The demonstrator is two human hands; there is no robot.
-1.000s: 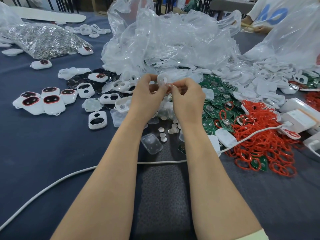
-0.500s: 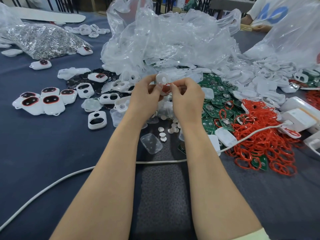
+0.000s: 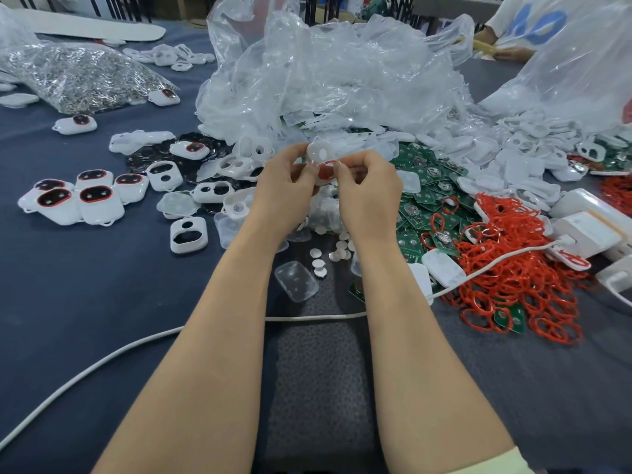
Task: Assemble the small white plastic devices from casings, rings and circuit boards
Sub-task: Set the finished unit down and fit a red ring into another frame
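Hands meet above the middle of the table, held clear of the clutter. The left hand (image 3: 284,189) and right hand (image 3: 371,193) both curl their fingers round one white casing (image 3: 319,152), pinching it between thumbs and fingertips. A red ring (image 3: 326,170) sits at the casing's lower opening, between the two thumbs.

Directly below the hands lie small white discs (image 3: 328,249) and a clear cover (image 3: 297,280). Just to the right, green circuit boards (image 3: 427,186) run into a heap of loose red rings (image 3: 519,268), which spreads toward the white power adapters (image 3: 588,230) at the right edge. To the left, an empty casing (image 3: 188,234) lies beside scattered shells, and finished devices (image 3: 82,200) sit in a cluster near the left edge. Crumpled clear bags (image 3: 325,80) wall off the far side, with a bag of metal parts (image 3: 78,77) at far left.

Bare blue-grey cloth (image 3: 68,302) takes up the near left, crossed only by a white cable (image 3: 136,343) that passes under both forearms. The near right, below the ring heap, is also bare cloth.
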